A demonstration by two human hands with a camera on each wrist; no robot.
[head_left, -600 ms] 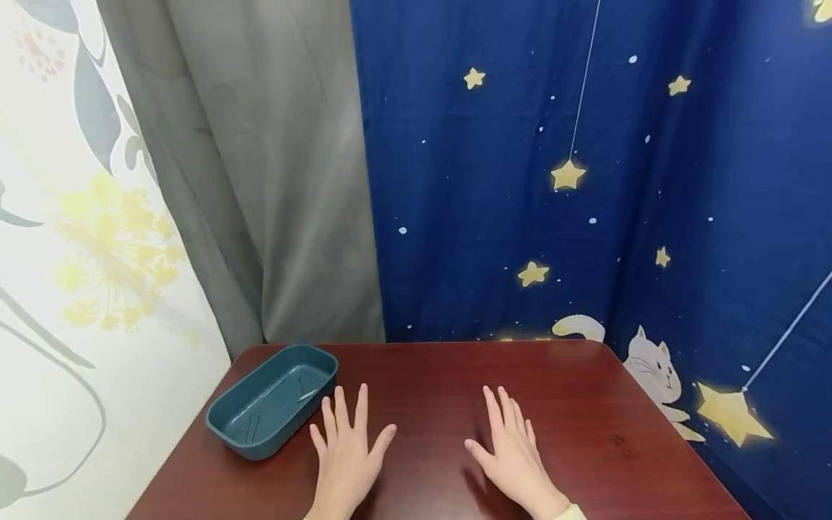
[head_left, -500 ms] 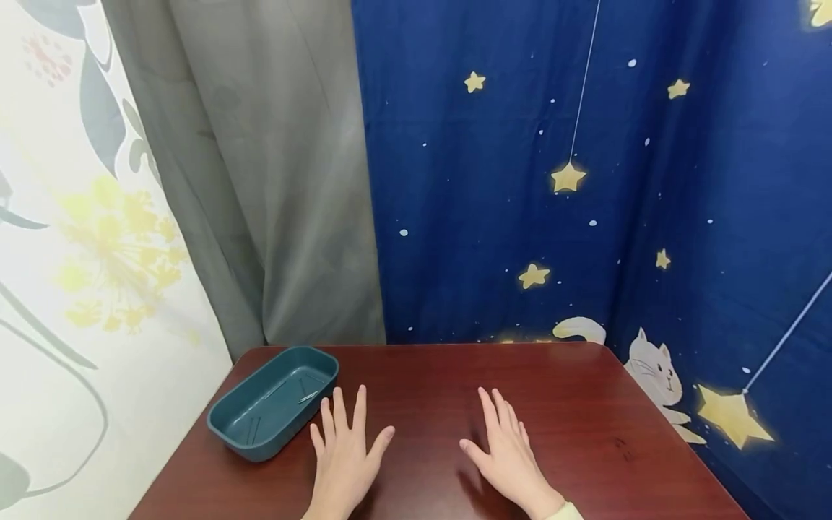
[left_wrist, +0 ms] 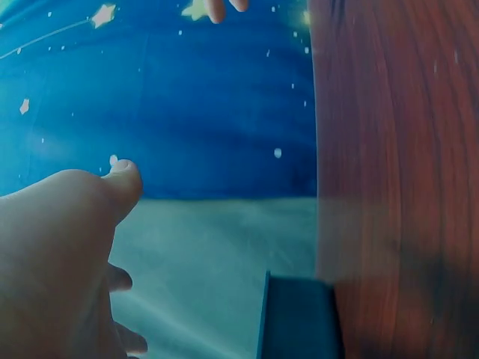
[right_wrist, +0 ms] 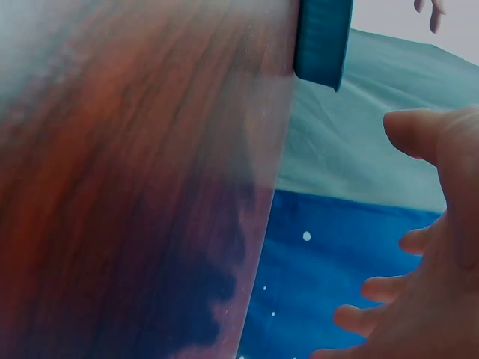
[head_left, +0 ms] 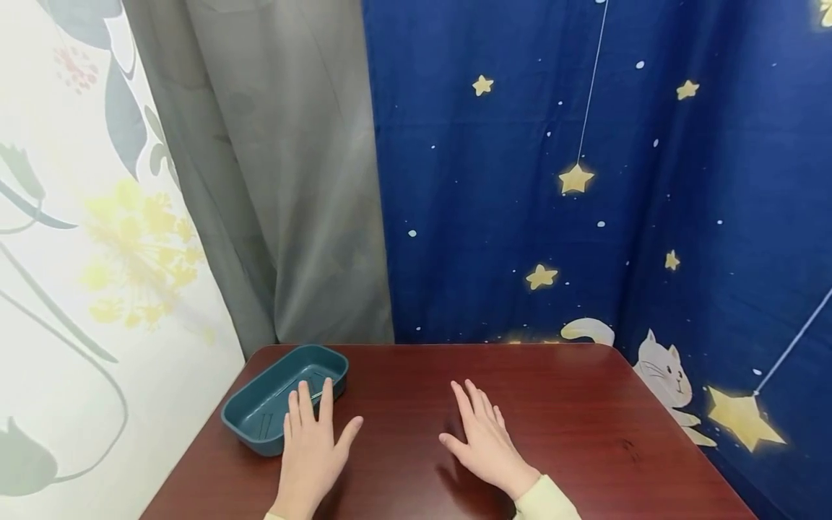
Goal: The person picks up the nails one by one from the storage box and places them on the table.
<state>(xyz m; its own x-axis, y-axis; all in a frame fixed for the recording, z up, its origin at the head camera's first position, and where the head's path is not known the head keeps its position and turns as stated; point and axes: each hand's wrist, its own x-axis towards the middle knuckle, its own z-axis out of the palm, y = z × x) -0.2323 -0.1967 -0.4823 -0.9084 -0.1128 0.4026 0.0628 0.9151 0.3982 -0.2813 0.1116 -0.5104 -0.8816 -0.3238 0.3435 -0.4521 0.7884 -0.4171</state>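
A teal oblong tray (head_left: 253, 442) stands at the table's far left. Thin dark wire-like pieces (head_left: 265, 426) and a small silvery piece (head_left: 316, 395) lie inside; their kind is too small to tell. My left hand (head_left: 312, 451) is held palm down with fingers extended, its fingertips overlapping the tray's near side in the head view. Nothing is in its grasp. To the right, my right hand (head_left: 486, 444) hovers over the table, fingers straight and thumb apart, holding nothing. The wrist views show the tray's end (left_wrist: 299, 318) beyond the left thumb and its side (right_wrist: 322, 45) beyond the right hand.
The dark red wooden table (head_left: 552, 404) reaches back to a grey curtain (head_left: 325, 217) and a blue star-printed curtain (head_left: 487, 217). At the left hangs a white floral-patterned cloth (head_left: 58, 289).
Both hands have shifted left, the left one coming over the tray's near edge in the head view. The whole scene has slid slightly right as the head turned.
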